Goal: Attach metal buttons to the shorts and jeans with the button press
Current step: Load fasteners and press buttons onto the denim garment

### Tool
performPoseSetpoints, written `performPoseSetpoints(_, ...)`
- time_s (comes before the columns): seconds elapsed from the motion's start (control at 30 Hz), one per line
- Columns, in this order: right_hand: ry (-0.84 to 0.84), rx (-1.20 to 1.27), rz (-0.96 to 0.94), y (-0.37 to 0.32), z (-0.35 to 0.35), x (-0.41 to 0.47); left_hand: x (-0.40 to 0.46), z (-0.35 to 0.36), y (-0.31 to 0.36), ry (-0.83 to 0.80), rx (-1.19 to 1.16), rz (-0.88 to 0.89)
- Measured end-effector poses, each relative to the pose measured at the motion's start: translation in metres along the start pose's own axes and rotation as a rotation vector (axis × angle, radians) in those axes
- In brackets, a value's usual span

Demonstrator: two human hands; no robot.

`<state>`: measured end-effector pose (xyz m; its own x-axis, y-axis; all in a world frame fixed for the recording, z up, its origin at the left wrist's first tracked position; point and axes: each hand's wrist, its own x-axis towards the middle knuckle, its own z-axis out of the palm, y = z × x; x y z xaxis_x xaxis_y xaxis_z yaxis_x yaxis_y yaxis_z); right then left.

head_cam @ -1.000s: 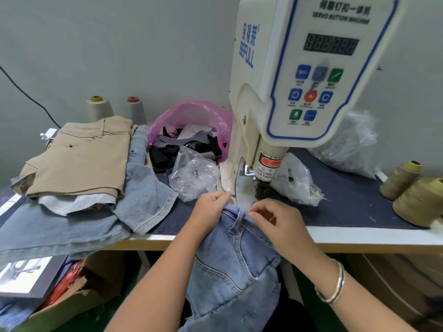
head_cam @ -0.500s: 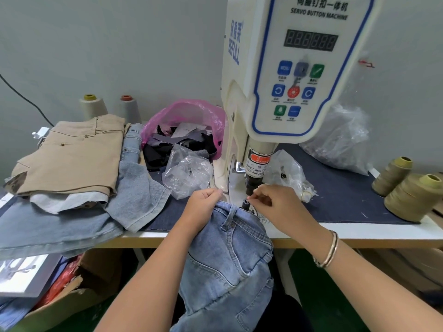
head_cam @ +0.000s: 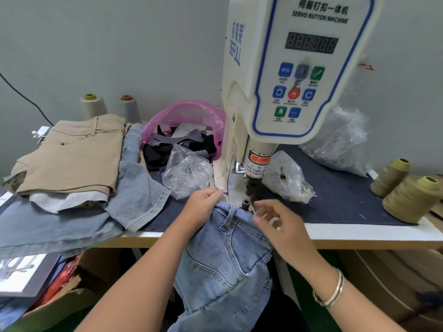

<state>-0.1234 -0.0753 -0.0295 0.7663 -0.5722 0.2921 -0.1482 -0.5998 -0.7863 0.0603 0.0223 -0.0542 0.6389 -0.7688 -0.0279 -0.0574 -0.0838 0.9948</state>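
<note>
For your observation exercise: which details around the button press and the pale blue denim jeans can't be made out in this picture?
Head view only:
- Right hand: motion-blurred; grip unclear.
- Black lower die: whether a button sits there is too small to tell.
- Pale blue denim jeans: cut off by the bottom edge.
- White button press: its display unreadable.

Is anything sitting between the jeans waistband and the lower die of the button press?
Nothing visible does. The waistband lies just short of the die; the right hand hovers beside it, blurred, and the left hand grips the denim.

pink bag of fabric scraps behind clear bags; olive thread cones right; grey cones at wall.
</note>
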Motion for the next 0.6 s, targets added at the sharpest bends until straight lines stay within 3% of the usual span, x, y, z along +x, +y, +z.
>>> performPoseSetpoints(0.2, -0.159, 0.162, 0.238, 0.009, 0.003, -0.026, -0.013, 0.003, 0.03, -0.197, 0.022, -0.02)
performPoseSetpoints(0.4, -0.391, 0.063, 0.376, 0.011, 0.0, -0.025, -0.014, -0.001, 0.075, -0.25, -0.078, 0.08)
performPoseSetpoints(0.5, -0.416, 0.251, 0.333, 0.01, -0.007, -0.019, -0.008, -0.018, 0.076, -0.248, 0.047, 0.084)
performPoseSetpoints(0.6, -0.333, 0.563, 0.387, 0.017, -0.009, -0.009, -0.01, -0.038, 0.065, -0.367, 0.38, 0.023)
